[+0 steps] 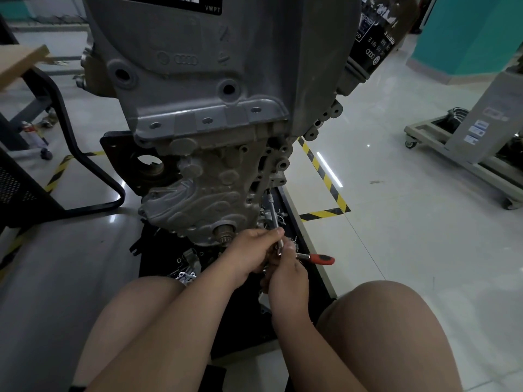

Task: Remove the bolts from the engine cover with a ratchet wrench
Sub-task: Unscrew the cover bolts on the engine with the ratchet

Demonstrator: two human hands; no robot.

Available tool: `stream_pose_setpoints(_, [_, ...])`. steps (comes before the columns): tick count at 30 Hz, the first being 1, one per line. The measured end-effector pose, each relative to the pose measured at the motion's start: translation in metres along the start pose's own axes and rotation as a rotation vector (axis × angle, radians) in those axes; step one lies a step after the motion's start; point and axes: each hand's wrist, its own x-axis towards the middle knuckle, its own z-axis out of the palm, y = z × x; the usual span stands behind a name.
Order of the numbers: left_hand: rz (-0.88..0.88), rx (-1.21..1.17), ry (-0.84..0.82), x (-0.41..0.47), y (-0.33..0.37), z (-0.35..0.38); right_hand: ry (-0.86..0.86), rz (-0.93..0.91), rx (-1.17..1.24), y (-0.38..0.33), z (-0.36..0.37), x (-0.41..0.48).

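Note:
A grey engine stands upright before me, its cast engine cover (203,190) facing me low down. A ratchet wrench (317,258) with a red and black handle points right, and its long steel extension bar (272,210) runs up to the cover's right edge. My left hand (252,253) pinches the bar near the ratchet head. My right hand (285,267) is closed around the ratchet head just below it. The bolt at the bar's tip is hidden in shadow.
A black mat (158,250) under the engine holds loose bolts and small metal parts (186,274). My bare knees frame the bottom. A black chair frame (85,154) stands left, a wheeled grey stand (481,142) right, and yellow-black tape (325,176) marks the floor.

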Motion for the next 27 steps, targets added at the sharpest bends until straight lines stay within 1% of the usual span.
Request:
stream_pose_setpoints(4, [-0.019, 0.005, -0.048, -0.001, 0.0, 0.001, -0.037, 0.091, 0.103, -0.005, 0.001, 0.0])
stream_pose_setpoints(7, [-0.024, 0.015, -0.061, -0.002, 0.001, 0.001, -0.02, 0.186, 0.207, -0.009, 0.002, 0.001])
stream_pose_setpoints(11, [-0.005, 0.01, -0.047, -0.003, 0.001, 0.003, -0.031, 0.194, 0.2, -0.007, 0.003, 0.002])
stream_pose_setpoints(14, [0.013, -0.008, -0.01, -0.002, 0.0, 0.003, -0.035, 0.138, 0.14, -0.006, 0.002, 0.002])
stream_pose_setpoints(16, [0.037, 0.004, 0.033, 0.0, -0.001, 0.002, -0.014, 0.031, 0.062, -0.003, 0.001, 0.002])
stream_pose_setpoints(19, [0.051, -0.016, 0.061, 0.002, -0.002, 0.001, 0.005, -0.099, 0.02, -0.002, 0.0, 0.0])
stream_pose_setpoints(27, [0.037, -0.038, 0.055, -0.002, 0.001, -0.001, -0.011, -0.201, -0.071, 0.002, -0.002, -0.001])
